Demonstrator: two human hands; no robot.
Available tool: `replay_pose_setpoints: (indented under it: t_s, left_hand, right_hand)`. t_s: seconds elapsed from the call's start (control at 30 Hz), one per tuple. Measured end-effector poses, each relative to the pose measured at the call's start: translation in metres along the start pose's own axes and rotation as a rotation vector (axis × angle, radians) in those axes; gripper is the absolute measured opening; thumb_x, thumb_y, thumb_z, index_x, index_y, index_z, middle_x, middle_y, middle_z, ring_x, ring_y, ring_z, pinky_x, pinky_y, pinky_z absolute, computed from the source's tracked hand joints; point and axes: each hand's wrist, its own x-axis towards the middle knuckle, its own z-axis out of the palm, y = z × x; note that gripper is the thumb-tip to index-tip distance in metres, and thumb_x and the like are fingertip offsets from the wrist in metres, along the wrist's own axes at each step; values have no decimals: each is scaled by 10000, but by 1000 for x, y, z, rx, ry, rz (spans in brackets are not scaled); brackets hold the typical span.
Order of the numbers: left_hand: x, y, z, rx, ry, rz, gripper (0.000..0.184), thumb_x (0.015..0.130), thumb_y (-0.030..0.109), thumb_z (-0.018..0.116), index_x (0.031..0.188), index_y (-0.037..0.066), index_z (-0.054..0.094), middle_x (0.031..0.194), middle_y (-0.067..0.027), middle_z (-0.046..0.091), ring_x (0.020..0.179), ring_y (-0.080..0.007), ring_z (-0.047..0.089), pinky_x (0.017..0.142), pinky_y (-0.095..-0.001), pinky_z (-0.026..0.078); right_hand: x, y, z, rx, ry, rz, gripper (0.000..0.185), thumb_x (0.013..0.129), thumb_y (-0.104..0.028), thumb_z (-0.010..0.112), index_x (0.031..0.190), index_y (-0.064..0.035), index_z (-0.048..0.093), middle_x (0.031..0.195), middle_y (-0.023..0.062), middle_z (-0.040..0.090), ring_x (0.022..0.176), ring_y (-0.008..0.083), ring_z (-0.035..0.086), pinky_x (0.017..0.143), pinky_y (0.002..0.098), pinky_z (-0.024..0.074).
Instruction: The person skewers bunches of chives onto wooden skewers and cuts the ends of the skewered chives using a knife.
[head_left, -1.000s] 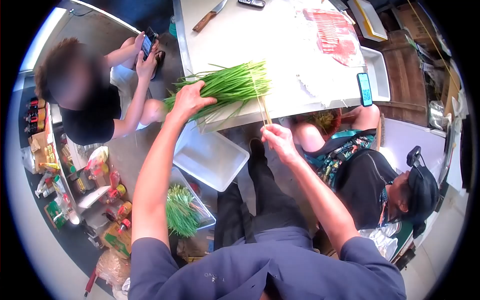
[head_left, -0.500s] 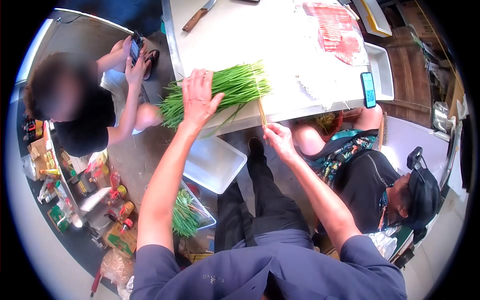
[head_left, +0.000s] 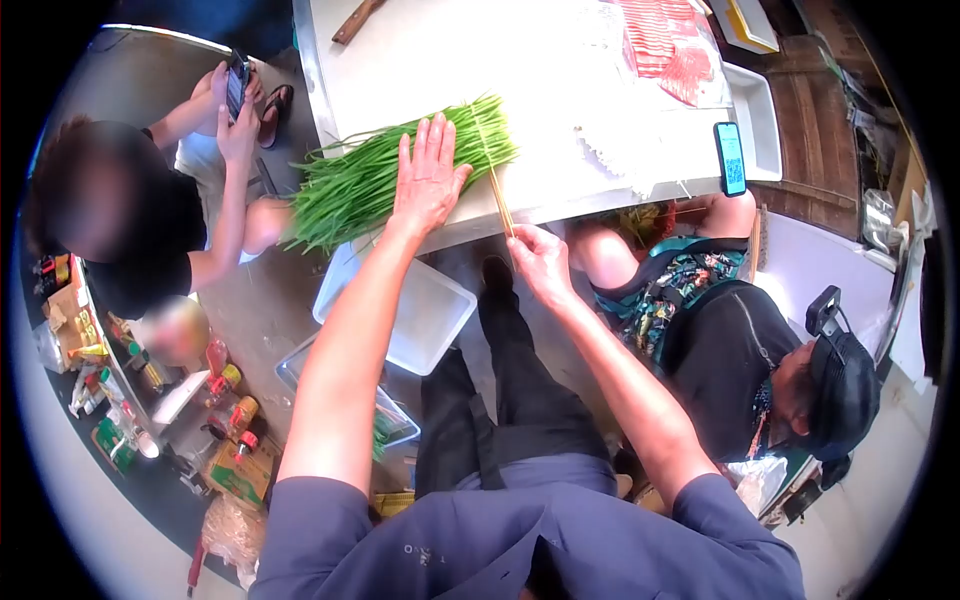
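A thick bunch of long green stalks (head_left: pixel 350 195) lies across the near left corner of the white table (head_left: pixel 560 205). My left hand (head_left: pixel 431 180) rests flat on the bunch, fingers stretched out. Thin tan strands (head_left: pixel 499 196) cross the bunch near its right end and run down past the table's edge. My right hand (head_left: pixel 540 262) pinches their lower ends just off the edge. Whether the strands pass under the bunch is hidden.
A knife handle (head_left: pixel 352 22), packed red meat (head_left: pixel 668 45) and a phone (head_left: pixel 730 158) are on the table. Below it stands a pale bin (head_left: pixel 425 318). One person (head_left: pixel 130 210) sits at the left, another (head_left: pixel 730 350) at the right.
My left hand has gone from gripping the bunch to lying flat on it, nearer the strands. The view has shifted, so table and bunch appear further left. My right hand still holds the strands.
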Motion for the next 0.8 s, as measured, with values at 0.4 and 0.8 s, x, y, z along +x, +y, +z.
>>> replay_pose_setpoints:
  t_s: [0.4, 0.8]
  left_hand:
    - [-9, 13, -18, -78, 323, -78, 732, 904, 435, 590, 1506, 73, 384, 1584, -200, 300, 1479, -405, 246, 1185, -603, 184]
    - [-453, -8, 22, -489, 689, -1377, 201, 814, 90, 648, 1004, 26, 638, 1007, -155, 619, 994, -355, 602, 870, -439, 497]
  right_hand:
    - [-77, 2, -23, -93, -41, -25, 155, 954, -123, 674, 1067, -20, 695, 829, -21, 632, 718, 64, 566, 630, 227, 489]
    - [-148, 5, 124, -552, -751, -11, 162, 896, -104, 638, 1008, -3, 698, 796, 140, 691, 706, 224, 684, 658, 332, 532]
